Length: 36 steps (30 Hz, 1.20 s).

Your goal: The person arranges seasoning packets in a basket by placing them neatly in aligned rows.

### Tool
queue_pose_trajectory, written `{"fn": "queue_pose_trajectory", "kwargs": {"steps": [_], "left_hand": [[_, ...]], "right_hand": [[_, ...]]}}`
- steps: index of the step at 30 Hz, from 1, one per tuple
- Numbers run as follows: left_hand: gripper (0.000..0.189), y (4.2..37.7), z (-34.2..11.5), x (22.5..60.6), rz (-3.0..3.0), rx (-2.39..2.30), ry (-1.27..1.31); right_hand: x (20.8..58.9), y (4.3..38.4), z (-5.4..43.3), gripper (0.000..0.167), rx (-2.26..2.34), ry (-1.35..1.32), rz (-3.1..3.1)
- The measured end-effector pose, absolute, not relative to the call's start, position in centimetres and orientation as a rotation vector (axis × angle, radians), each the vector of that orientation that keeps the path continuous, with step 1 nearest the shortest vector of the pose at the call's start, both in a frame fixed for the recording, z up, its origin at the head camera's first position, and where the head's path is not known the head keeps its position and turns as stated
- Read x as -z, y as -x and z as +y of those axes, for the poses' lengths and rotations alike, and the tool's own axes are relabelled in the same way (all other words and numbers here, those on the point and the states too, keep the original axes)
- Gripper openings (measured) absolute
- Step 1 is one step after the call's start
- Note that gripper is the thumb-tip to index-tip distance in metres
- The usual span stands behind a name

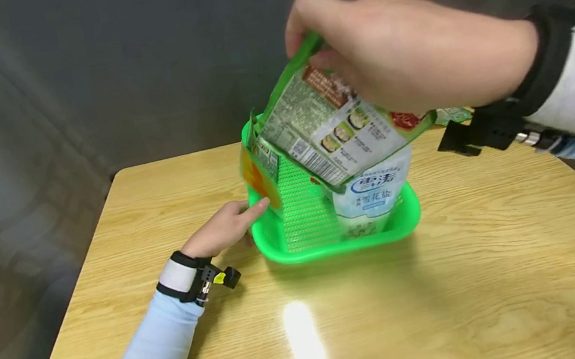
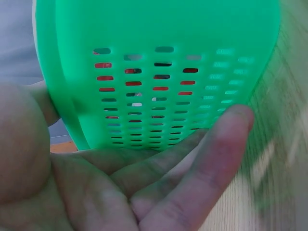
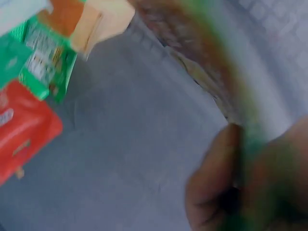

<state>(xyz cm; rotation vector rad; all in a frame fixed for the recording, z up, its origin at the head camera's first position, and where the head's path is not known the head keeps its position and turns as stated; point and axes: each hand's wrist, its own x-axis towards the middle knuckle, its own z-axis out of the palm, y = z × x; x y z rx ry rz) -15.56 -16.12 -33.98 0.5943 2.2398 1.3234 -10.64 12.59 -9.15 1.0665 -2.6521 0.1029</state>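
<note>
My right hand (image 1: 386,51) pinches a green-edged seasoning packet (image 1: 336,128) by its top edge, above a green plastic basket (image 1: 333,252). The packet hangs tilted, its printed back with a barcode facing me. In the right wrist view it is blurred between thumb and fingers. My left hand (image 1: 222,227) holds the basket's left side, thumb over the rim and fingers (image 2: 192,187) along the slotted outer wall. Inside the basket, a white and blue salt bag (image 1: 371,194) stands at the right. An orange and green packet (image 1: 258,174) leans at the left wall.
Behind my right wrist, part of a green packet (image 1: 452,115) shows at the table's back edge. The right wrist view has a red packet (image 3: 24,130) and a green packet (image 3: 48,62). A dark curtain (image 1: 162,67) hangs behind the wooden table (image 1: 154,194).
</note>
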Motion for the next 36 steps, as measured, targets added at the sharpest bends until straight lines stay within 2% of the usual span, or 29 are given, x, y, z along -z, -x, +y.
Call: {"fn": "queue_pose_trajectory", "kwargs": {"steps": [5, 12, 17, 19, 26, 36], "left_hand": [[0.061, 15.8, -15.7, 33.8, 2.212, -1.329, -0.588], [0.064, 16.0, -15.5, 33.6, 2.095, -1.388, -0.558], [0.064, 16.1, -15.6, 33.7, 2.010, -1.428, -0.574], [0.064, 16.1, -15.7, 33.8, 2.003, -1.429, -0.579], [0.063, 16.4, -15.7, 33.9, 1.962, -1.447, -0.569], [0.062, 16.6, -15.0, 33.6, 1.934, -1.475, -0.569]], "right_hand": [[9.7, 9.7, 10.0, 0.036, -0.156, -1.116, -2.854], [10.8, 10.6, 8.0, 0.021, -0.204, -1.105, -2.996], [12.4, 11.6, 7.1, 0.046, -0.239, -1.042, -3.152], [13.1, 11.9, 6.8, 0.051, -0.258, -1.008, -3.201], [15.2, 13.2, 5.9, 0.038, -0.239, -0.948, -3.230], [18.2, 14.9, 5.2, 0.037, -0.303, -0.755, -3.242]]}}
